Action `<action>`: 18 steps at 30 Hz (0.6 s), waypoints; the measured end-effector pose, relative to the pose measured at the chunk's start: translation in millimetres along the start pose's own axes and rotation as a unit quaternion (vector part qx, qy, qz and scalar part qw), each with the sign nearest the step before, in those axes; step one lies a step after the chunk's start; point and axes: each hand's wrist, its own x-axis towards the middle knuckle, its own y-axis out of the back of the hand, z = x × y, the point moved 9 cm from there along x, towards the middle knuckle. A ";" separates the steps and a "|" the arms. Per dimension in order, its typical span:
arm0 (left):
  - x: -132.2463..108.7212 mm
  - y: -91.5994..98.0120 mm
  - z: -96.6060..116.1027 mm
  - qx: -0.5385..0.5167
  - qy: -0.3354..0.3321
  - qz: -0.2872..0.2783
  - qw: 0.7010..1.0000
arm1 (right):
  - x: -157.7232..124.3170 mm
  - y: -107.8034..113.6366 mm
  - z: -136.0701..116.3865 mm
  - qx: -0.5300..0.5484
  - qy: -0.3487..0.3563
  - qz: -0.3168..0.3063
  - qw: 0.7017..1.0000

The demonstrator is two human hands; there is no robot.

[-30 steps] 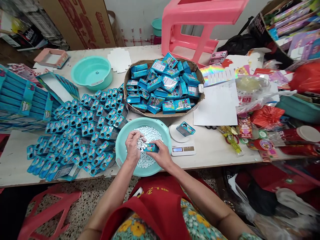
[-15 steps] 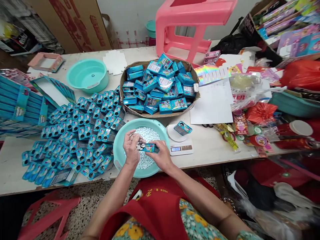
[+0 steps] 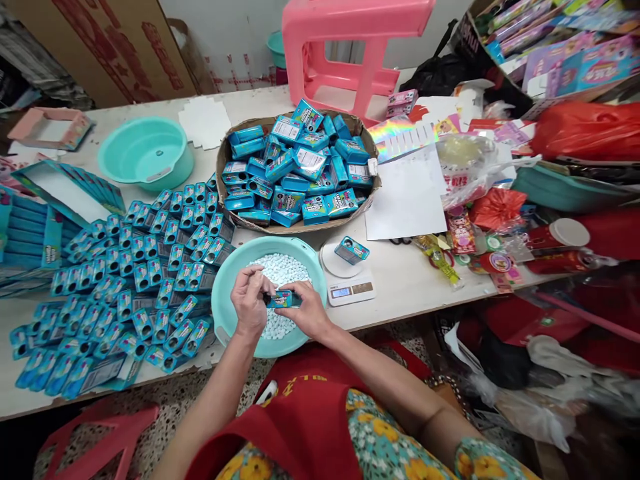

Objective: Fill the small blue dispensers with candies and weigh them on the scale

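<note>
A small blue candy box [image 3: 280,299] is held sideways over the turquoise basin [image 3: 220,293]. My right hand [image 3: 311,312] grips it from the right, thumb below and fingers above. My left hand [image 3: 249,301] is closed, its curled fingertips against the box's left end; what they hold is hidden. Small white candies [image 3: 280,327] fill the bottom of the basin under both hands. Right of the basin, another blue box with a round hole in its end [image 3: 352,250] rests on the round plate of a digital scale [image 3: 353,291].
Many blue boxes [image 3: 155,273] stand in rows at left, holes upward. A cardboard tray [image 3: 223,190] heaped with more boxes is behind the basin. A second turquoise basin [image 3: 107,160], a pink stool [image 3: 295,60], white paper [image 3: 405,203] and wrapped sweets [image 3: 440,257] also occupy the table.
The view has shifted right, so everything sits further left. My left fingers have closed in at the box's end; the white candies seen at their tips before are now mostly hidden.
</note>
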 end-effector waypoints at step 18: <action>-55.5 36.9 -147.2 0.711 0.142 -0.214 0.655 | -14.7 30.8 53.5 -0.026 0.066 0.126 0.989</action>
